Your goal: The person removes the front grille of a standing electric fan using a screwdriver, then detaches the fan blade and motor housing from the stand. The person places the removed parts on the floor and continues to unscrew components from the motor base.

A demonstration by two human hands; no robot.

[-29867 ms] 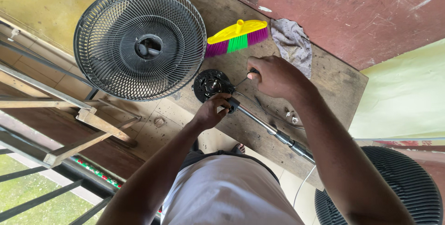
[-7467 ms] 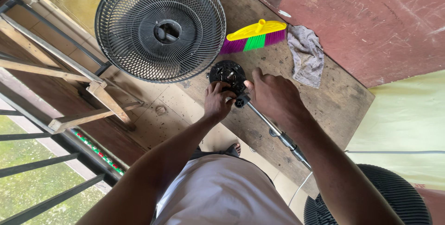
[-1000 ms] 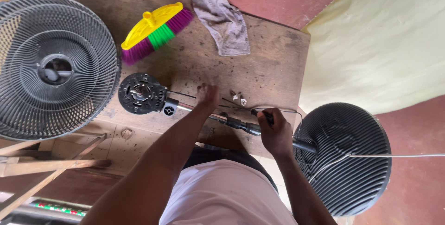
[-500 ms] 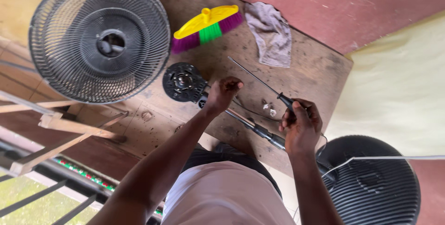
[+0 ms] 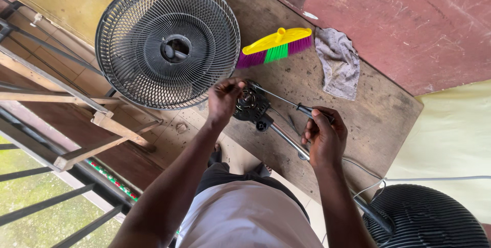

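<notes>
Wooden workbench, mid-frame: right hand, clenched around a screwdriver, has just brought its tip to the fan motor, which left hand pinches steady.

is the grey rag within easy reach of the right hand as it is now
Probably yes. The grey rag lies bare on the wooden table, with nothing between it and the right hand, though that hand holds a screwdriver.

Worn wooden table; on it brush head; grey rag; fan motor.
</notes>
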